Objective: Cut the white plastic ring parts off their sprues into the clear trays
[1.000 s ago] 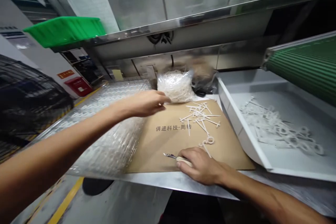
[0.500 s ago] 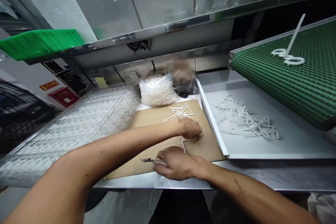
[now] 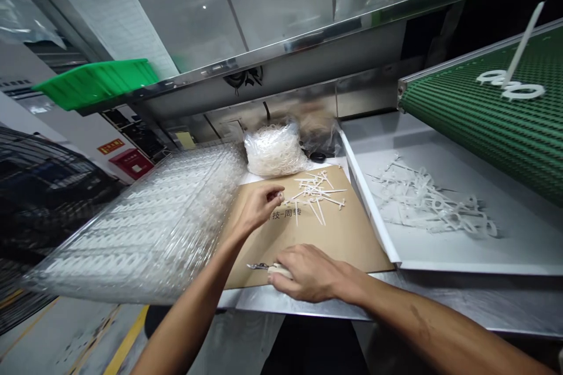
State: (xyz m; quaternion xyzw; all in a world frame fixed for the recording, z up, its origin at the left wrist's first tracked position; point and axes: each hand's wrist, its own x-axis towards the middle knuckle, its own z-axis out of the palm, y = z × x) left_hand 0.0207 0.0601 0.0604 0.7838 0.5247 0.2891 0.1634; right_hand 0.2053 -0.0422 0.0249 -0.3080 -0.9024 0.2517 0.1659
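My right hand is closed around the pale handles of small cutting pliers, their metal jaws pointing left over the cardboard sheet. Farther back and to the left, my left hand hovers over the sheet with fingers curled in a pinch. A bit of white shows at its fingertips, too small to make out. Just right of that hand, thin white plastic sprue pieces lie in a loose heap on the cardboard.
Left stands a stack of clear plastic trays with white rings. A clear bag of white parts sits behind. On the right, a white tray holds tangled white parts, below a green conveyor belt carrying a white ring part.
My left hand has moved left and back, away from beside my right hand. The white piece by my right hand is no longer seen there. My right hand still grips the pliers.
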